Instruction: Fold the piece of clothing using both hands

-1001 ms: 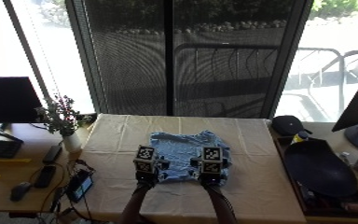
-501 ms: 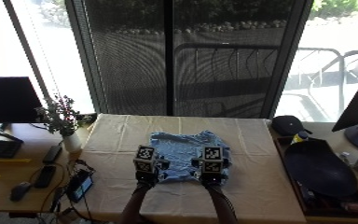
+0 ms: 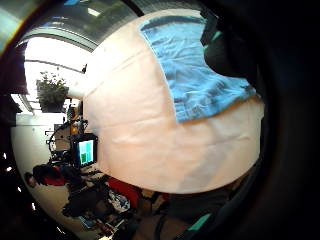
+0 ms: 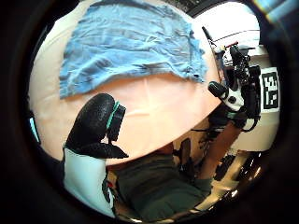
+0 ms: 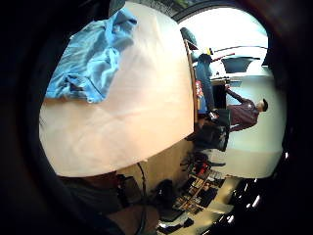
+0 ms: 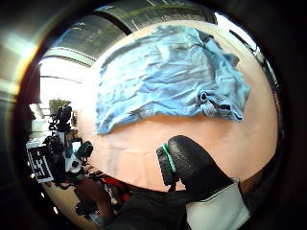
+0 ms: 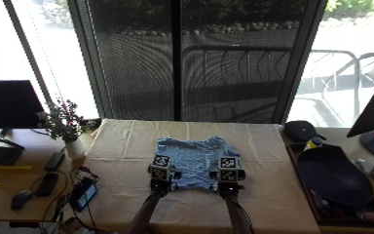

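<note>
Fingers [image 4: 96, 122] above tablecloth [image 7: 122, 146], near blue garment [image 7: 193, 156]; potted plant [image 7: 63, 124] aside.

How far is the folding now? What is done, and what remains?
Done: the blue garment lies spread on the cream tablecloth; only one corner looks bunched, and no finished fold shows. In hand: the left hand and right hand are at its near edge; the palm views show that hem lying on the cloth, not lifted. Whether the fingers grip it is unclear. Left: apparently all the folds.

Garment [image 7: 194, 158] on table [image 7: 120, 195], centred
</note>
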`<control>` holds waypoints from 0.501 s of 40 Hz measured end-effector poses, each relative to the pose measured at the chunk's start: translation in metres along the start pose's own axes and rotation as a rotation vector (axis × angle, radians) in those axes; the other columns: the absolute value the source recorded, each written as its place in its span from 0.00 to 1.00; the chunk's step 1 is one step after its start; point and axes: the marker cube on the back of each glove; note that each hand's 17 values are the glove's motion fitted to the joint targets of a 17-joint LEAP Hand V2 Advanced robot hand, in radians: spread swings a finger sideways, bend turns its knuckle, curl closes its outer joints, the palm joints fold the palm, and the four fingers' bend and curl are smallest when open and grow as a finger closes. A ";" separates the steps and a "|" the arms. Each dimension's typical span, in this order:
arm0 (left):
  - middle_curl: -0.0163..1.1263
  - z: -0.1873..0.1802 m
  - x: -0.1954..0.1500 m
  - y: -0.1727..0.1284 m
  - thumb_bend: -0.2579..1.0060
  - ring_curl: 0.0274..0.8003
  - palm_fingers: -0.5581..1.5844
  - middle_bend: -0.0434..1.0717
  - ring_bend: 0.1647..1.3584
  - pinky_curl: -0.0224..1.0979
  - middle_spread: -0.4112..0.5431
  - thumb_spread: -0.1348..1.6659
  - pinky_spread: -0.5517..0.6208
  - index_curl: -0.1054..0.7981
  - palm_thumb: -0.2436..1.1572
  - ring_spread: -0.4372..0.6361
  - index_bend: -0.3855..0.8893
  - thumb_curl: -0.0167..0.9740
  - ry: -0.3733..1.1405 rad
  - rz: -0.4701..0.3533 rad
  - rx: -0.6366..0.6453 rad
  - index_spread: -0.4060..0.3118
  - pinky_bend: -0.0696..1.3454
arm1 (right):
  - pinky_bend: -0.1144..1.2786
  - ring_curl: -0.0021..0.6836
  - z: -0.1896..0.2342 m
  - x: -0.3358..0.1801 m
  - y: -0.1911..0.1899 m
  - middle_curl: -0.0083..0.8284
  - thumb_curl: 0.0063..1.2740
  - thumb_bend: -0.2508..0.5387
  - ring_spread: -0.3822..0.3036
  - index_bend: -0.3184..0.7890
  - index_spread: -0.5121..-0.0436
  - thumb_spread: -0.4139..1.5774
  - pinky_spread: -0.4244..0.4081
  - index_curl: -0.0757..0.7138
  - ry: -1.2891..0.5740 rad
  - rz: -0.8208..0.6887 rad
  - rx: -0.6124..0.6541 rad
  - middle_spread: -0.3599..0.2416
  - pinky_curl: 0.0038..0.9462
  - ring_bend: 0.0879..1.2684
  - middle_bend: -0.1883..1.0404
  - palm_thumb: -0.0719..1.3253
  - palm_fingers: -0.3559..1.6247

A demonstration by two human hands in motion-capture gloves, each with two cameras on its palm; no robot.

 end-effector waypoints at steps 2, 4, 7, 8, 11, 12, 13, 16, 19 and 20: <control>0.33 0.022 0.000 -0.003 0.19 0.37 0.39 0.23 0.38 0.38 0.45 0.69 0.51 0.30 0.49 0.55 0.36 0.33 -0.013 -0.008 -0.090 0.44 0.63 | 0.59 0.30 0.014 0.003 -0.006 0.34 0.24 0.30 0.76 0.41 0.29 0.76 0.75 0.40 0.012 -0.001 -0.027 0.63 0.36 0.13 0.30 0.39 0.19; 0.34 0.026 -0.002 -0.004 0.19 0.37 0.38 0.23 0.38 0.38 0.45 0.69 0.51 0.29 0.49 0.55 0.36 0.34 -0.053 -0.024 -0.095 0.45 0.64 | 0.59 0.31 0.019 0.005 -0.007 0.34 0.25 0.30 0.76 0.41 0.29 0.76 0.75 0.40 0.018 -0.003 -0.040 0.63 0.36 0.13 0.30 0.39 0.19; 0.34 0.024 0.001 -0.008 0.19 0.38 0.38 0.23 0.39 0.38 0.46 0.68 0.51 0.29 0.49 0.56 0.36 0.34 -0.069 -0.011 -0.022 0.46 0.65 | 0.59 0.32 0.020 0.005 -0.005 0.34 0.25 0.30 0.76 0.41 0.29 0.76 0.73 0.40 0.007 -0.020 -0.022 0.63 0.36 0.14 0.30 0.40 0.19; 0.34 0.026 0.003 -0.008 0.19 0.38 0.37 0.23 0.40 0.39 0.47 0.68 0.52 0.29 0.49 0.56 0.36 0.34 -0.066 -0.002 -0.020 0.46 0.65 | 0.60 0.32 0.021 0.004 -0.005 0.34 0.25 0.29 0.76 0.41 0.30 0.75 0.72 0.40 0.000 -0.027 -0.014 0.63 0.37 0.14 0.30 0.40 0.19; 0.34 0.037 0.004 -0.007 0.18 0.38 0.37 0.23 0.40 0.39 0.47 0.68 0.52 0.29 0.49 0.56 0.37 0.34 -0.062 0.017 -0.056 0.47 0.65 | 0.60 0.33 0.024 0.003 -0.003 0.35 0.25 0.29 0.74 0.40 0.31 0.75 0.69 0.40 -0.020 -0.039 -0.022 0.62 0.37 0.16 0.30 0.40 0.20; 0.34 0.040 0.006 -0.007 0.18 0.38 0.37 0.23 0.40 0.38 0.48 0.69 0.52 0.29 0.47 0.56 0.38 0.34 -0.050 0.028 -0.057 0.47 0.65 | 0.60 0.33 0.025 0.002 -0.004 0.35 0.26 0.29 0.74 0.40 0.31 0.75 0.69 0.40 -0.030 -0.046 -0.024 0.62 0.37 0.16 0.30 0.40 0.20; 0.34 0.043 0.008 -0.008 0.18 0.38 0.37 0.23 0.40 0.38 0.48 0.69 0.52 0.30 0.47 0.56 0.38 0.34 -0.034 0.040 -0.052 0.47 0.65 | 0.60 0.34 0.028 0.002 -0.005 0.35 0.26 0.29 0.73 0.40 0.31 0.75 0.68 0.40 -0.044 -0.058 -0.020 0.62 0.37 0.17 0.30 0.41 0.21; 0.34 0.054 0.007 -0.010 0.18 0.37 0.38 0.23 0.39 0.38 0.47 0.69 0.52 0.31 0.45 0.56 0.41 0.33 -0.026 0.052 -0.044 0.46 0.63 | 0.60 0.35 0.035 0.002 -0.007 0.36 0.26 0.29 0.70 0.41 0.31 0.75 0.66 0.40 -0.089 -0.086 -0.018 0.61 0.37 0.18 0.31 0.41 0.22; 0.34 0.058 0.003 -0.007 0.18 0.35 0.44 0.20 0.35 0.36 0.45 0.70 0.52 0.38 0.44 0.54 0.52 0.33 -0.043 0.042 -0.007 0.42 0.59 | 0.59 0.36 0.041 0.004 -0.012 0.37 0.26 0.30 0.66 0.41 0.32 0.75 0.64 0.40 -0.102 -0.082 0.023 0.59 0.36 0.19 0.32 0.42 0.24; 0.33 0.057 0.003 -0.007 0.18 0.34 0.46 0.20 0.34 0.36 0.44 0.71 0.51 0.39 0.44 0.53 0.53 0.33 -0.045 0.040 0.023 0.42 0.59 | 0.56 0.38 0.043 0.003 -0.015 0.37 0.27 0.33 0.61 0.44 0.30 0.76 0.63 0.41 -0.110 -0.090 0.051 0.57 0.35 0.23 0.32 0.45 0.28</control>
